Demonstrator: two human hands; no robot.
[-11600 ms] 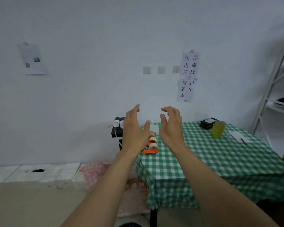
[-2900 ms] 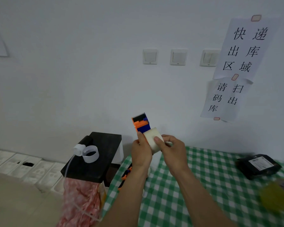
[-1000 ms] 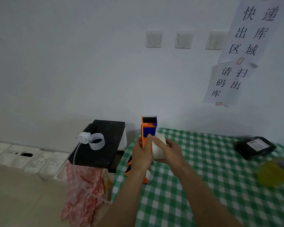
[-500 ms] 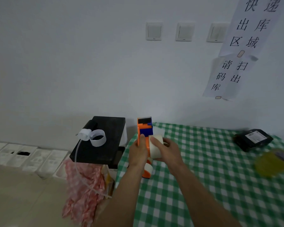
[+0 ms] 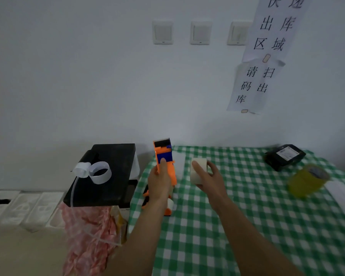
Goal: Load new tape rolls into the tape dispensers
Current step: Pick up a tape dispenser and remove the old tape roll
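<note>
My left hand (image 5: 160, 184) grips an orange and blue tape dispenser (image 5: 164, 158) upright over the table's left edge, thumb on its blue part. My right hand (image 5: 209, 177) holds a cream tape roll (image 5: 197, 170) a short way to the right of the dispenser, apart from it. Below my left hand another orange dispenser (image 5: 167, 210) with a roll lies on the green checked tablecloth (image 5: 247, 226), mostly hidden by my wrist.
A black box (image 5: 108, 172) with white paper rings (image 5: 99, 172) stands left of the table over a pink bag (image 5: 88, 236). A yellow tape roll (image 5: 307, 181) and a black packet (image 5: 285, 156) sit at the table's right. White blocks line the floor.
The tape roll was against the dispenser half a second ago; now my right hand has drawn it away to the right. My left hand still holds the dispenser upright.
</note>
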